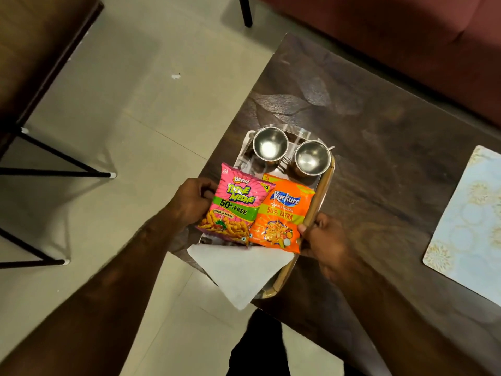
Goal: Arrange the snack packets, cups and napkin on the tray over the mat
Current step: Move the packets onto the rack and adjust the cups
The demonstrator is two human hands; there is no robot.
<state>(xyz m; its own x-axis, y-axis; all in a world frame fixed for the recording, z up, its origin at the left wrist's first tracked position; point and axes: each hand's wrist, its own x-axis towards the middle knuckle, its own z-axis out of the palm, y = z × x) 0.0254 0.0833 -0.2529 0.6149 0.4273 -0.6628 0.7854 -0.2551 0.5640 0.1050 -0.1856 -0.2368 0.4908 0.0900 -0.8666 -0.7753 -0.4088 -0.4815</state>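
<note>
A tray with a wooden rim [322, 185] sits at the left corner of the dark table. On it stand two steel cups [270, 144] [311, 158] at the far end. A pink snack packet [234, 204] and an orange snack packet [282, 215] lie side by side nearer me. A white napkin [240, 272], folded to a triangle, hangs over the tray's near end. My left hand [193, 200] grips the tray's left side by the pink packet. My right hand [324, 237] grips the right rim. A pale blue patterned mat [469, 226] lies on the table at the right.
The dark wooden table [379, 126] runs up and right; its left edge and near corner are under the tray. A maroon sofa [406, 31] stands beyond it. A chair with black metal legs [54, 172] stands on the tiled floor at the left.
</note>
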